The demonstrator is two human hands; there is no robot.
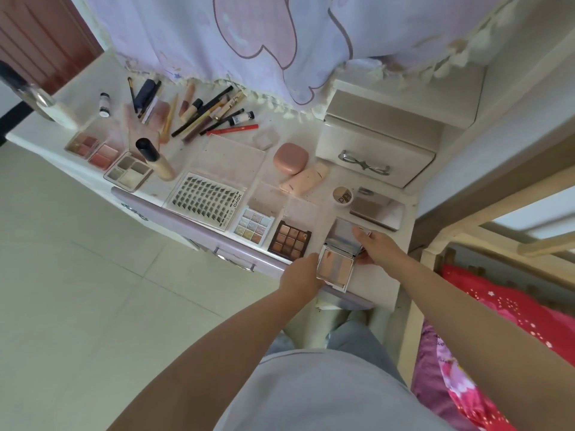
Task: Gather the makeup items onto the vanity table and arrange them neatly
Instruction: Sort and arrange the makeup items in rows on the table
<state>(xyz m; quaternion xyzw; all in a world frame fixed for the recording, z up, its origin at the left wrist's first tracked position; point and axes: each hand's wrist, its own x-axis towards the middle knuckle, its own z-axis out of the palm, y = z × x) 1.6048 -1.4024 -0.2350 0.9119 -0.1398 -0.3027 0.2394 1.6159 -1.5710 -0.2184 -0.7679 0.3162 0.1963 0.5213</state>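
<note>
An open silver compact palette (337, 266) with a mirrored lid lies at the near right of the white vanity table (373, 275). My left hand (303, 275) grips its base from the left. My right hand (375, 245) holds the lid's right edge. Beside it to the left sit a brown eyeshadow palette (290, 240), a pastel glitter palette (253, 227) and a lash tray (207, 200). Pencils and brushes (211, 115) lie heaped at the back. Further left are a foundation bottle (155, 158) and several blush palettes (93, 147).
A pink case (291, 157), a peach tube (305, 181), a small round jar (343, 195) and a closed silver case (378, 211) lie near a small drawer unit (376, 150). Draped fabric (280, 35) hangs over the back. A bed with red bedding (504, 309) stands at right.
</note>
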